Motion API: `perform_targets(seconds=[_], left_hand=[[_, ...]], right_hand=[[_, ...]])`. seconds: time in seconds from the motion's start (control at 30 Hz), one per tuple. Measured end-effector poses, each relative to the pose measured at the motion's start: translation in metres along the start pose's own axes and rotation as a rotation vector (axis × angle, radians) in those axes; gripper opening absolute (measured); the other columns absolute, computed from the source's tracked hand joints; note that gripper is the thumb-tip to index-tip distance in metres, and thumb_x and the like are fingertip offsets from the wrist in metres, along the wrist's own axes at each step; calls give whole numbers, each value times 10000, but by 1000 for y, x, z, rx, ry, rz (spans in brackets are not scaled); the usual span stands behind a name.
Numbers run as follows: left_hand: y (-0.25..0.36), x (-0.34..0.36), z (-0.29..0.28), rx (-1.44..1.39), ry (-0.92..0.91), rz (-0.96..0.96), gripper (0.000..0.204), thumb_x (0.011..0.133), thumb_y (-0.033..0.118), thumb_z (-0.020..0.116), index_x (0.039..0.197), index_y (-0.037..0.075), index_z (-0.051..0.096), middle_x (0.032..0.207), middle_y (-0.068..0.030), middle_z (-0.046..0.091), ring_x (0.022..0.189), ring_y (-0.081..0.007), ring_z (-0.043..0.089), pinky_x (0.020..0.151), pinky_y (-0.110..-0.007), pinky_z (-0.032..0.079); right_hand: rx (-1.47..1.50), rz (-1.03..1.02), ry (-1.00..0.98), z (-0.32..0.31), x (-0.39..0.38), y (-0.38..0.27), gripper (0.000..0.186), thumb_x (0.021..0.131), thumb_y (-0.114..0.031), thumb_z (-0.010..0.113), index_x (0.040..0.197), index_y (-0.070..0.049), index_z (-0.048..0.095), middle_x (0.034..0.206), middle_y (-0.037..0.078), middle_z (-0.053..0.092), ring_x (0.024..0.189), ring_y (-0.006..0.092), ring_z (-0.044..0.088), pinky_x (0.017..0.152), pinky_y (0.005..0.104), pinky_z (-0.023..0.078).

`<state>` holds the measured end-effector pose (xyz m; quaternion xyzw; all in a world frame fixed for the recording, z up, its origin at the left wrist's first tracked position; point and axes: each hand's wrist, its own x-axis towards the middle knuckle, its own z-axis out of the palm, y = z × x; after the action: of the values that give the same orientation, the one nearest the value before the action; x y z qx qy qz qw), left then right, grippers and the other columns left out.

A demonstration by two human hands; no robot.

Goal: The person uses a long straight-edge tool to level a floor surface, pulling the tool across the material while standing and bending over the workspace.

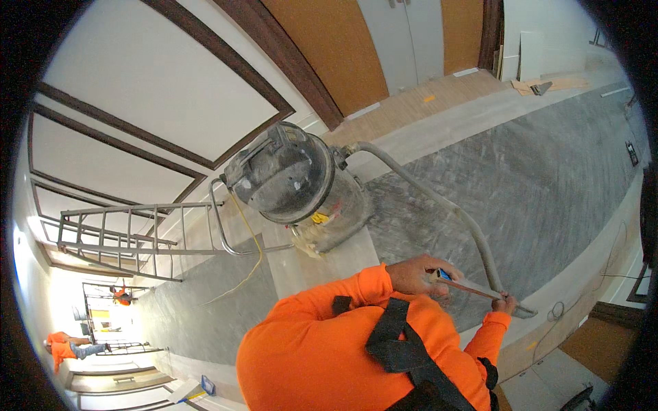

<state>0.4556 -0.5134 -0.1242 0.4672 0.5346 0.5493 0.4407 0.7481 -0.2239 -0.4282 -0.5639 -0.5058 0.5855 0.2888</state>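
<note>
Over grey floor (534, 178): left hand (415, 272) stretched rightward, right hand (506, 303) opposite, both gripping narrow strip (473, 288).

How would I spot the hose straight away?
Start at the big dusty vacuum near the panelled wall. A thick grey hose leaves its right side and curves across the dark floor toward the right hand. Its thickness and grey colour set it apart from the thin yellow cord.

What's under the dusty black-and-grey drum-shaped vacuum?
Around the vacuum, a pale flat floor strip shows on the near side, dusty dark-grey flooring to the right. Directly underneath is covered by its body; can't tell what's there.
</note>
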Motion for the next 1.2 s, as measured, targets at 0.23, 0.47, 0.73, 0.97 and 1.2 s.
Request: perform_targets(seconds=[0.23,0.47,0.73,0.97,1.2], left_hand=[[28,9,29,148,110,-168,394,845,229,695,1197,84,596,1124,-68,630,893,-107,564,774,-275,469],[14,28,48,126,196,-72,339,896,239,627,1174,53,576,1147,-119,630,1022,-199,601,901,-329,460],[-1,53,67,37,115,-120,232,918,250,591,1015,47,535,1212,-231,578,1154,-303,548,977,-412,417],[4,63,65,-95,-67,-143,260,907,267,611,1014,47,521,1155,-213,603,1151,-310,549,979,-434,415],[12,41,53,-52,-3,-115,252,903,259,615,1002,48,520,1109,-198,620,1123,-323,563,975,-457,414]], right_hand=[[-96,-124,-122,-2,18,-18,71,716,-23,573,781,-2,553,711,85,557,611,186,522,531,315,410],[-201,76,-156,-25,14,-9,251,681,-27,626,928,3,589,720,92,597,576,172,536,514,306,440],[-588,23,-19,-53,-38,-1,158,660,44,523,785,24,617,692,109,553,573,254,536,585,367,470],[110,279,280,-71,-95,119,135,745,27,429,738,39,563,895,191,516,758,284,547,661,382,482],[-672,37,98,-42,-130,-15,98,683,34,563,710,-9,646,682,86,579,626,239,570,608,367,469]])
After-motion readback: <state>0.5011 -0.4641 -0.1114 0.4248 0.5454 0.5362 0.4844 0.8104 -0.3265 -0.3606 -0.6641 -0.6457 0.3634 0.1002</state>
